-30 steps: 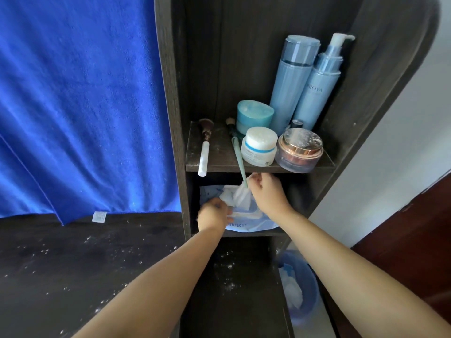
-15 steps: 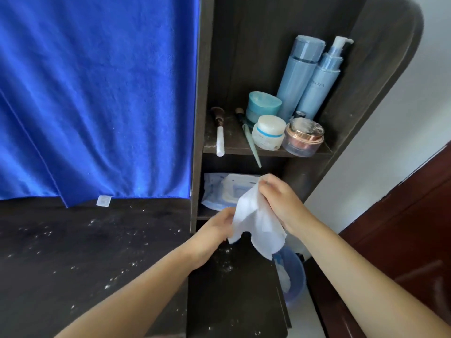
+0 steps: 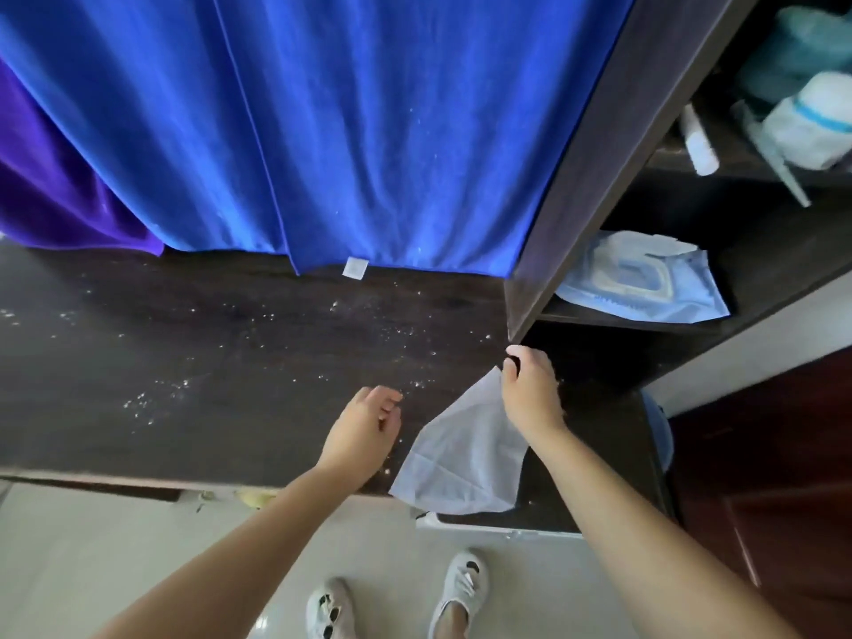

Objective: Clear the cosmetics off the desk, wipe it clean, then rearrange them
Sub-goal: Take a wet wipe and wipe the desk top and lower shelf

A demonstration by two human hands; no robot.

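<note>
- Right hand (image 3: 530,394): grip pinches the white wipe (image 3: 465,454), which hangs over the speckled table (image 3: 207,362).
- Left hand (image 3: 364,431): grip loosely curled, empty, beside the wipe.

White wipe (image 3: 461,454) dangling over speckled desk (image 3: 207,362)

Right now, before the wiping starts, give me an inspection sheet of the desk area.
Surface: dark wooden desk top, strewn with white specks, no cosmetics on it.
Job's things: white wet wipe hanging from the right hand; blue wipe pack on the lower shelf, flap open; white jar with blue band and other blurred items on the upper shelf.
Clutter: nothing seen beyond the specks.
Grips: right hand pinching the wipe's top corner; left hand empty, fingers loosely curled above the desk.
Cables: nothing seen.
Surroundings: blue towel hanging behind the desk; blue bin partly visible at right.
</note>
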